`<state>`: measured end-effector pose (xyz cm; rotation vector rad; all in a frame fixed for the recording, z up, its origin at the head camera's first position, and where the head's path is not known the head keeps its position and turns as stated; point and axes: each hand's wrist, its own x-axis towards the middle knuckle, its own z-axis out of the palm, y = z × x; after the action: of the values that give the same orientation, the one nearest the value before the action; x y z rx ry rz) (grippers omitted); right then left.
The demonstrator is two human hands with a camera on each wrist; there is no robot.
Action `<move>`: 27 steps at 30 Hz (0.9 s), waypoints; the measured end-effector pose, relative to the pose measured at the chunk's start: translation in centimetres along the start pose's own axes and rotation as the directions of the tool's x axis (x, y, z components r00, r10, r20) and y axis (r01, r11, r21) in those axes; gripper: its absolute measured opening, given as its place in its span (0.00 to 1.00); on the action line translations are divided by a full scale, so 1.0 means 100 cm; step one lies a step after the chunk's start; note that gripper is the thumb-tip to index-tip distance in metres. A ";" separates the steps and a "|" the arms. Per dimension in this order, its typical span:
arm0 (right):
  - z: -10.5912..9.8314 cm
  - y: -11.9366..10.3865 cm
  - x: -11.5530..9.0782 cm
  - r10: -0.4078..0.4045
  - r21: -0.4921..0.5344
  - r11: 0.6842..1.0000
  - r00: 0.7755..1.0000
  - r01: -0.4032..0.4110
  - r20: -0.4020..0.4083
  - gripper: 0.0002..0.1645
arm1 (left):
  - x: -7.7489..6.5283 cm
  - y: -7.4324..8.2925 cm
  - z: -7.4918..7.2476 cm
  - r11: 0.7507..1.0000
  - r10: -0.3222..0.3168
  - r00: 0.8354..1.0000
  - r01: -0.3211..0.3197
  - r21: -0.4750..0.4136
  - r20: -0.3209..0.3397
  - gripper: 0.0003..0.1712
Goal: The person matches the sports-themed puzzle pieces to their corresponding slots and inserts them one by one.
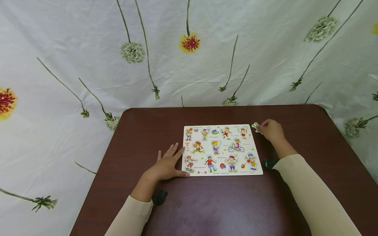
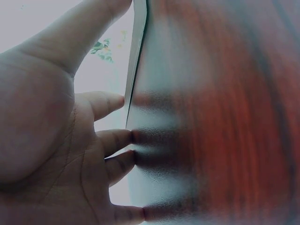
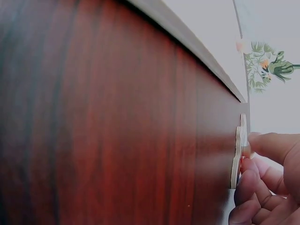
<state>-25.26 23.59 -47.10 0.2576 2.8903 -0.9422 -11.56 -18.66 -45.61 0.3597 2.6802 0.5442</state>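
Observation:
A white picture puzzle board [image 1: 208,149] with sports figures lies flat on the table. My left hand [image 1: 168,165] rests at the board's left edge with its fingers spread, the thumb along the near left corner. In the left wrist view the fingertips [image 2: 123,136] reach down to the tabletop beside the board's rim [image 2: 137,47]. Just past the far right corner, my right hand [image 1: 272,131] pinches a small puzzle piece [image 1: 256,127] between thumb and fingers. Its thin pale wooden edge [image 3: 235,164] shows in the right wrist view, low over the table; the fingers hide part of it.
The dark brown wooden table [image 1: 212,206] has rounded far corners. Behind it hangs a white cloth [image 1: 165,68] printed with flowers. A black wrist strap part [image 1: 159,197] shows below the left wrist, another dark one [image 1: 270,163] below the right.

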 end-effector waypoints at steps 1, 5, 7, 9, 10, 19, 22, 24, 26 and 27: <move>0.000 0.000 0.000 0.001 -0.006 1.000 1.000 -0.001 0.000 0.19 | 0.000 0.000 0.000 1.000 -0.001 1.000 0.001 0.000 0.000 0.61; -0.002 0.000 -0.002 -0.003 -0.016 1.000 1.000 0.003 -0.001 0.19 | 0.001 0.000 0.001 1.000 -0.006 1.000 0.006 0.005 0.002 0.61; -0.003 -0.001 -0.003 -0.019 -0.014 1.000 1.000 0.019 0.000 0.19 | 0.002 -0.001 0.001 1.000 -0.006 1.000 0.006 0.007 0.002 0.61; -0.005 -0.001 -0.004 -0.039 -0.012 0.999 0.999 0.039 -0.002 0.19 | 0.002 -0.001 0.002 1.000 -0.006 1.000 0.006 0.009 0.002 0.61; -0.005 -0.001 -0.004 -0.047 -0.009 0.999 0.999 0.047 -0.003 0.19 | 0.002 -0.001 0.002 1.000 -0.006 1.000 0.006 0.009 0.002 0.61; -0.009 -0.005 -0.014 -0.100 0.032 0.994 0.995 0.101 -0.026 0.15 | 0.001 -0.001 0.002 1.000 -0.005 1.000 0.005 0.007 0.002 0.61; -0.008 -0.007 -0.020 -0.081 0.076 0.994 0.996 0.084 -0.035 0.16 | 0.002 -0.001 0.002 1.000 -0.002 1.000 0.002 0.007 0.000 0.61; -0.007 -0.009 -0.025 -0.077 0.104 0.991 0.996 0.081 -0.043 0.18 | 0.002 -0.001 0.003 1.000 -0.002 1.000 0.002 0.010 0.000 0.61; -0.006 -0.011 -0.031 -0.077 0.130 0.988 0.996 0.084 -0.053 0.19 | 0.002 -0.001 0.002 1.000 -0.004 1.000 0.004 0.013 0.001 0.61; -0.006 -0.013 -0.034 -0.082 0.144 0.986 0.995 0.090 -0.059 0.20 | 0.002 -0.001 0.002 1.000 -0.004 1.000 0.004 0.015 0.002 0.61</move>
<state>-22.15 22.44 -45.41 0.1714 2.9043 -1.1821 -11.63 -18.65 -45.91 0.3582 2.6841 0.5227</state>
